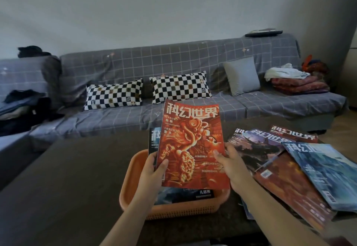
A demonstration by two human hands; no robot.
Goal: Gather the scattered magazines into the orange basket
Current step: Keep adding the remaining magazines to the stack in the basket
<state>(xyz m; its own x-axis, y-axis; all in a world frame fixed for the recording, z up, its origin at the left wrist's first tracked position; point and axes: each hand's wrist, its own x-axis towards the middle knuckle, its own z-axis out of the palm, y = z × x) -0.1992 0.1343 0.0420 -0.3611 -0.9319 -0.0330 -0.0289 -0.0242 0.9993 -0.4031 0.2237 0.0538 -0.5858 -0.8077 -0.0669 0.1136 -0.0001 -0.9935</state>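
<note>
while the head view is looking down over the table (pixel 73 178), both hands are holding a red magazine (pixel 191 145) upright above the orange basket (pixel 133 191). the left hand (pixel 152 170) is gripping its lower left edge, thumb curled onto the cover and fingers hidden behind, and it seems to be pinching a second, dark magazine (pixel 153 139) just behind the red one. the right hand (pixel 229 162) is holding the right edge, thumb lying on the cover, the other fingers wrapping behind. inside the basket, at least one dark-covered issue (pixel 185 194) is already lying flat under the raised one. to the right, a loose pile (pixel 289 164) of more magazines is fanning out across the table, overlapping, well outside the basket. behind, a grey sofa (pixel 173 66) is carrying two checked pillows (pixel 116 95). judging by this, the step in hand is lowering the held issues into the basket. doing it well likely means tipping them flat, lining the spines with the basket's long side, and letting go low so the covers are not bending on the rim or sliding off the issue below.
</note>
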